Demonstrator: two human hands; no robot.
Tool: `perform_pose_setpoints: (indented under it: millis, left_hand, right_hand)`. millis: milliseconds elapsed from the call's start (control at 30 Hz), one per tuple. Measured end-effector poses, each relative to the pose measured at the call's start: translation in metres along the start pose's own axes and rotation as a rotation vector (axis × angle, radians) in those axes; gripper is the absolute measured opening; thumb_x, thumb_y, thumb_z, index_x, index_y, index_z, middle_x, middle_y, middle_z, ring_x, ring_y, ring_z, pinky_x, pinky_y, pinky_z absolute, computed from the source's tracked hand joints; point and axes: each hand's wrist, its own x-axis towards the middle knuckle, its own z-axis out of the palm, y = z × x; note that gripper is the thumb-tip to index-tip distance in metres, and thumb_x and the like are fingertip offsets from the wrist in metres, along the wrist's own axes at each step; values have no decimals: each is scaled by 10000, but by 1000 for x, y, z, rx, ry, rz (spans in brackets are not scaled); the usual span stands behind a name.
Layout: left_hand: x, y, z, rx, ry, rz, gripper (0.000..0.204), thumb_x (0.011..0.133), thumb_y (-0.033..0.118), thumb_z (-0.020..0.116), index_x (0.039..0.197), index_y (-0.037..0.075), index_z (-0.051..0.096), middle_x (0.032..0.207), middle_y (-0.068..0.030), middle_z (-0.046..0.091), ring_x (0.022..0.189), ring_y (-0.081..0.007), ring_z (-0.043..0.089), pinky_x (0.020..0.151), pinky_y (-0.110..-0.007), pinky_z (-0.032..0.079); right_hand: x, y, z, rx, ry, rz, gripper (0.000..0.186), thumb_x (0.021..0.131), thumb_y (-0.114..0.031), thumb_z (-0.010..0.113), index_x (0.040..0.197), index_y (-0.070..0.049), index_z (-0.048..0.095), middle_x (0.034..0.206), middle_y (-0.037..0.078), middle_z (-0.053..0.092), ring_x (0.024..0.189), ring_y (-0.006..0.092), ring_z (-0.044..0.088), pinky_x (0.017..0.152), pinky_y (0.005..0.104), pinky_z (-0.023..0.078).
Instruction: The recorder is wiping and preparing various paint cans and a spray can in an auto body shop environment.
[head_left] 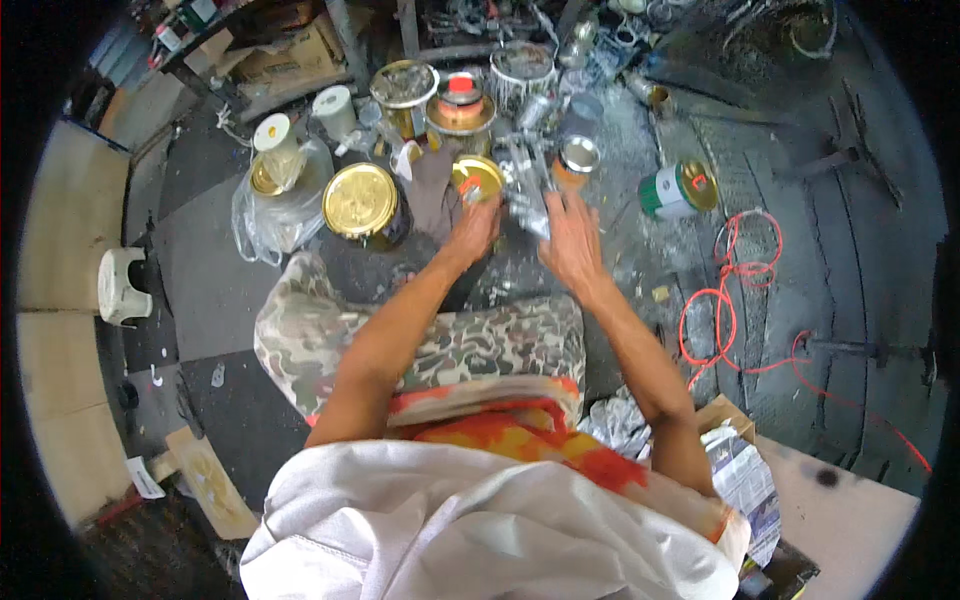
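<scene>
I sit low over a paint-spattered floor, knees in camouflage trousers. My left hand [474, 228] rests with its fingers on a small gold-lidded can [478, 176] just ahead of it. My right hand [570, 240] holds a silver, paint-coated metal object [528, 188] that stands between the two hands; its exact shape is unclear. A larger gold-lidded tin [361, 203] stands to the left of my left hand. Several more tins crowd the floor just beyond my hands.
A green and white can [675, 190] lies on its side at right. A red hose [728, 300] coils on the floor at right. A clear plastic bag [275, 215] with rolls sits at left, a white stool [120, 285] farther left. Cardboard and paper lie near my right elbow.
</scene>
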Motion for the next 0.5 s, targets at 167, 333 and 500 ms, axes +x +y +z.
perform_pose_setpoints:
  millis: [167,333,500]
  left_hand:
    - [-3,27,-12,173,122,84,137,941,59,528,1064,14,568,928,-292,604,900,-493,575,707,-487,460]
    - [9,23,-31,194,320,177,203,970,184,582,1000,-16,595,860,-276,628,799,-479,603,677,-486,469]
    - [-4,45,-30,320,172,29,178,971,167,583,1022,-2,605,938,-257,656,916,-464,624,752,-478,487]
  right_hand:
    - [-3,1,-47,168,151,89,636,622,-48,734,1220,-33,519,1113,177,524,1072,391,518,884,461,394]
    - [-15,24,-37,362,297,209,561,656,-32,662,1196,-9,510,1077,195,518,1004,404,511,843,460,380]
    - [-47,44,-23,317,240,234,545,679,-40,663,1199,-5,506,1078,197,517,1006,406,511,852,458,382]
